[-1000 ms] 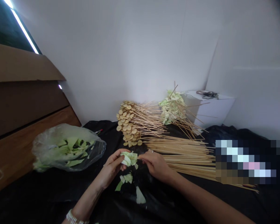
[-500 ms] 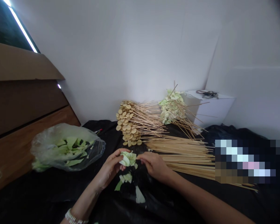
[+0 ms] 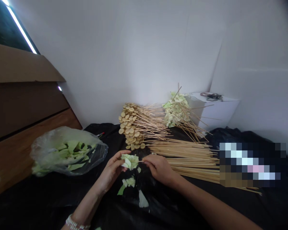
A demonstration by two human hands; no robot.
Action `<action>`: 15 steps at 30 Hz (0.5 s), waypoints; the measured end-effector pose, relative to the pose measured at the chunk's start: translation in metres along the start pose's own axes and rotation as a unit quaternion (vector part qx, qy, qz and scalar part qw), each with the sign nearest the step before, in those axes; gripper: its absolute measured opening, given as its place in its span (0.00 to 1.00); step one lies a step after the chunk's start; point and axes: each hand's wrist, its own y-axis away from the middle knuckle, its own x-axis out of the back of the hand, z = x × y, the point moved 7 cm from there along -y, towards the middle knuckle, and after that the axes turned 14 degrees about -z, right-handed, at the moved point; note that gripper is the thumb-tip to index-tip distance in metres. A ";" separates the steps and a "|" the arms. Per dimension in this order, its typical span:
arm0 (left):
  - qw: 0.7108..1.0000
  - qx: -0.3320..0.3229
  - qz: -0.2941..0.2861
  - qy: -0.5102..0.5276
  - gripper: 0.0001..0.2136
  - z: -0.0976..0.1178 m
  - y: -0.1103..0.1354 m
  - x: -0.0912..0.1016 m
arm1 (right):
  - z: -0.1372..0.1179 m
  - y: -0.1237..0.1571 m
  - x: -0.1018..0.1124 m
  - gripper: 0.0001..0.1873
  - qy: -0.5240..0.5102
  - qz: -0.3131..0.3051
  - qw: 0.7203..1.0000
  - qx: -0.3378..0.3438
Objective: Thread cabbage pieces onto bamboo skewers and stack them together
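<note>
The left hand (image 3: 110, 174) and right hand (image 3: 159, 169) are bare, as are the forearms (image 3: 206, 201), and a bracelet (image 3: 74, 224) of white pearl-like beads circles the left wrist (image 3: 79, 214).

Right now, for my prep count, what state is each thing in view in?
Left hand, gripping cabbage pieces
Right hand, pinching a bamboo skewer
Plastic bag, open, cabbage inside
Bare bamboo skewers, loose pile
Skewers of tan slices, threaded, piled
Skewers of cabbage, threaded, piled

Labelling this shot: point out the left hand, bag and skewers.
left hand (image 3: 111, 171), head view, middle of the hand
bag (image 3: 52, 140), head view, upper plastic
skewers (image 3: 182, 150), head view, bare shafts
</note>
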 end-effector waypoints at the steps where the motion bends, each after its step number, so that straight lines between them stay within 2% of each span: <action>1: 1.000 0.002 -0.001 0.003 0.17 0.000 0.000 -0.002 | -0.001 0.000 0.000 0.12 -0.003 -0.001 1.000 0.002; 6: 1.000 0.003 -0.005 0.020 0.17 0.003 0.001 -0.006 | 0.000 0.000 -0.002 0.12 -0.030 -0.016 0.999 0.000; 15: 0.999 -0.018 -0.015 0.022 0.20 0.002 0.001 0.000 | -0.002 0.001 -0.005 0.12 -0.062 -0.035 0.997 0.007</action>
